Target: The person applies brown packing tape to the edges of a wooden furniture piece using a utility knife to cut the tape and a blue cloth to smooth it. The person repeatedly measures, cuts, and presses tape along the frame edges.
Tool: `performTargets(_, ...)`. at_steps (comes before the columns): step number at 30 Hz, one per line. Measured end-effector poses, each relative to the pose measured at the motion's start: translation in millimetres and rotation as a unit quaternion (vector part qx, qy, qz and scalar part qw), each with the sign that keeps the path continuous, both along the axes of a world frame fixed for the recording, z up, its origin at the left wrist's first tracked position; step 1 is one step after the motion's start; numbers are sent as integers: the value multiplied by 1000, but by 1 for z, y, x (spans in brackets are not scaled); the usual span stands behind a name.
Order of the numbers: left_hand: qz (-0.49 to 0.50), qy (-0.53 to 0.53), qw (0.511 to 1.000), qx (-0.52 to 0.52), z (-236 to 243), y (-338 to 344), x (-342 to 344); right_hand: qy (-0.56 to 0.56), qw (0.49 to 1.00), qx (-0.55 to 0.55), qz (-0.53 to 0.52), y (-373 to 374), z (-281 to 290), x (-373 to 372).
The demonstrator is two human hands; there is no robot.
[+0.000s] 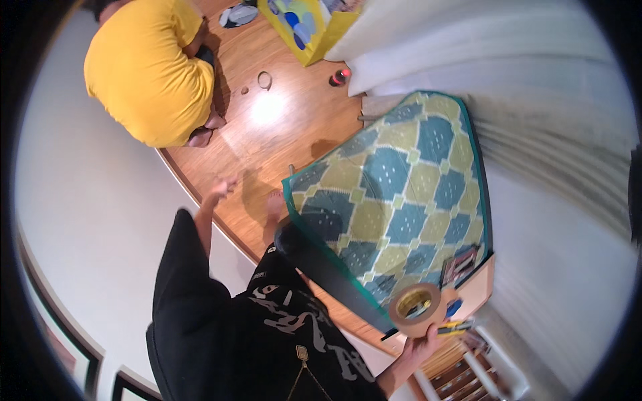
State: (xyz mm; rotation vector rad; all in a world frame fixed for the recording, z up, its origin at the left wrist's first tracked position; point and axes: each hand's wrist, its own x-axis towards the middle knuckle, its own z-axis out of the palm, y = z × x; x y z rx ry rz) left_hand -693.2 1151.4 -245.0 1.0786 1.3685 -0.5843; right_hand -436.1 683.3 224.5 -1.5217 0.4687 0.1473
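Head view, and starting at far left you've got a co-worker [144, 70] in yellow, crouched low on the wood floor [301, 140] and turned away from you. Nearer, your left hand [223, 189] hangs out over the boards; it's blurred, but the fingers look loose and spread, with nothing to be seen in them. Moving right, far off, a thin ring [265, 81] lies flat, then comes a yellow bag [334, 33] with things inside, and a dark bottle [340, 77] with red on it.

Now the big patterned cloth [408, 190], green-edged, spread wide across the middle and right. And at its near right corner, there's the tape [428, 322]! Your right hand [420, 346] has it, fingers closed on the roll's near edge, its open core facing up at you.

That's a wide brown roll: light to medium, I'd judge, stiff through the core, with smooth flat sides that could slide under a lazy pinch. Best hold is thumb and fingers across the rim, or hooked through the core. Just right of your fingertips sits a yellow-and-black tool [455, 327]; whether you're gripping that too, I can't tell.
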Motion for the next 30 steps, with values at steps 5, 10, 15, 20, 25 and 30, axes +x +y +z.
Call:
performTargets(5,83,-154,953,245,100,-46,-8,42,998,16,-54,-15,4,-14)
performTargets(10,-38,-439,849,291,302,-122,161,-30,997,-55,48,-62,-6,-24)
performTargets(15,-329,-543,760,-140,415,-360,244,-69,995,17,71,-111,-6,-45)
performTargets(20,-249,-491,749,-368,408,-488,226,-54,984,161,51,-219,5,-68)
performTargets(25,-146,-420,803,-396,394,-576,198,15,949,-315,-20,-442,-95,-52)
performTargets(30,-144,-416,832,-337,403,-645,181,10,856,-512,70,-547,-171,-38)
